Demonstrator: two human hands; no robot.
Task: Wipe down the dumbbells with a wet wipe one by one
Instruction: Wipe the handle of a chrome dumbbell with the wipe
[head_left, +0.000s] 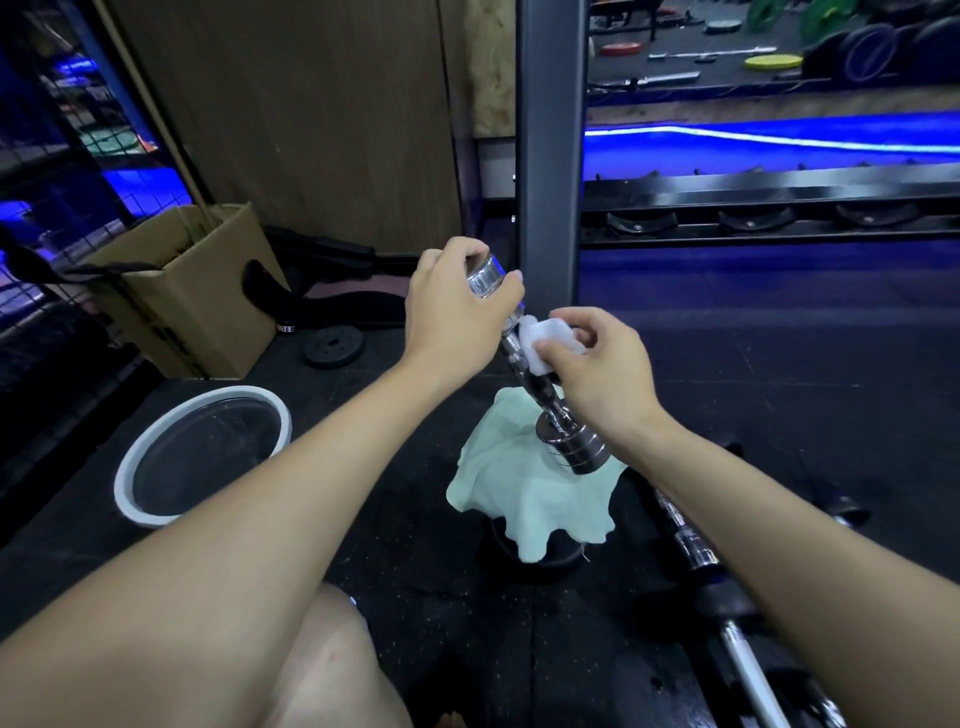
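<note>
Head view: left hand (457, 306) clamps the dumbbell (524, 358) top, tilting it on the cloth (524, 493) so right hand (597, 369), pinching the wipe (545, 345), reaches its handle.

- The dumbbell (524, 364) stands tilted at the centre, its lower end resting on the cloth (524, 493) and its upper end leaning away to the left.
- The left hand (457, 312) has its grip on the upper end; the right hand (597, 369) presses the wet wipe (545, 343) against the handle, just below the left hand.
- The cloth is draped over a low round object on the floor (415, 571).
- The basin (202, 457) sits on the floor to the left of the cloth.
- The cardboard box (192, 291) stands behind the basin, with a weight plate (334, 347) lying flat just to its right.
- A bar (691, 540) lies on the floor to the right of the cloth, partly under the right forearm.
- An upright post (550, 156) rises behind the hands, and a rack (769, 208) extends rightward from it.
</note>
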